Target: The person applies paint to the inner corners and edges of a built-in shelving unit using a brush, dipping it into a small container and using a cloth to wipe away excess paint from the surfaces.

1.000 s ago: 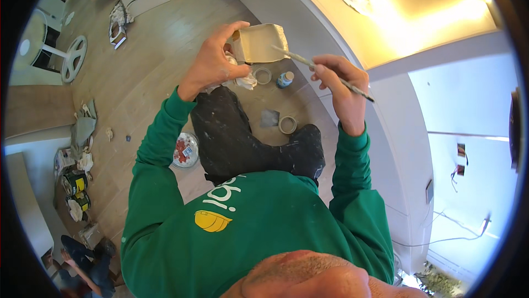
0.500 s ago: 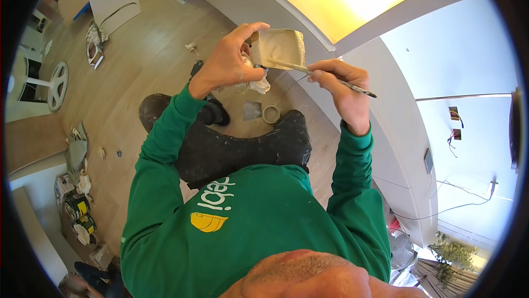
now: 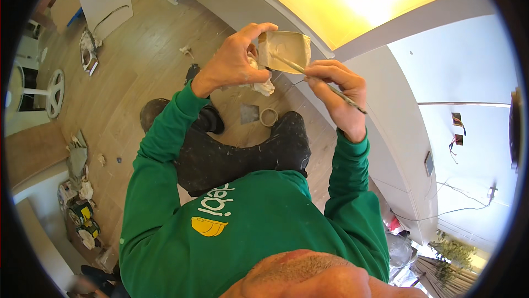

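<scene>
1. Holding one pale open-topped container (image 3: 295,44) in the left hand (image 3: 234,58), with thumb and fingers clamped on its left end, over the floor (image 3: 143,72).
2. Beneath that grip, bunched: one white cloth (image 3: 263,87).
3. Pinching one thin stick-like tool (image 3: 295,66) in the right hand (image 3: 343,82), with fingers closed on its handle, tip inside the container.
4. On the floor, near each other: one grey square (image 3: 249,114), one ring (image 3: 262,117).
5. Far left: two black-and-yellow cans (image 3: 81,212).

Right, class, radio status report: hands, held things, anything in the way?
Left hand holding open container. Right hand gripping slim tool, tip at container. No obstruction visible.
</scene>
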### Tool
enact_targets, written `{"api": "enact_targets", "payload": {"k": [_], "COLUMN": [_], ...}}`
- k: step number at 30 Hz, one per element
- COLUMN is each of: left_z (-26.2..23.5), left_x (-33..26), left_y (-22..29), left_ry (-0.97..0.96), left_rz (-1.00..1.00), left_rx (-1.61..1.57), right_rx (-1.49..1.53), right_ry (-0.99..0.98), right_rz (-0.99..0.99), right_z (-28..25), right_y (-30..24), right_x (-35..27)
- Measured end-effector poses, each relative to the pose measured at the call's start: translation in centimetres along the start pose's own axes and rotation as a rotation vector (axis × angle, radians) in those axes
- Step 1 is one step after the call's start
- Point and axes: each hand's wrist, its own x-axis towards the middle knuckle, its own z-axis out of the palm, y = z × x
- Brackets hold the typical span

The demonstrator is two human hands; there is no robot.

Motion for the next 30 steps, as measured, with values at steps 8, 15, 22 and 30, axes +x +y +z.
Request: {"api": "enact_targets", "payload": {"k": [8,15,22,30], "left_z": [0.4,0.0,-0.1,0.2], "left_x": [0.2,0.0,-0.4,0.0], "left_y": [-0.5,-0.5,-0.5,-0.8], "left_ry": [0.069,0.009,0.018,0.078], "left_rz": [-0.082,-0.155,-0.12,-0.091], "left_rx": [-0.156,-0.205,-0.321,-0.401], "right_rx": [0.01,0.029,0.115,0.117], "right_ry": [0.038,0.016,0.056,0.069], "right_rz": [0.076,0.085,0.093,0.177], "right_z": [-0.1,0.5,1.9,1.5], "right_y": [0.2,0.2,-0.1,-0.7], "right_x": [0.0,0.5,2.1,1.9]}}
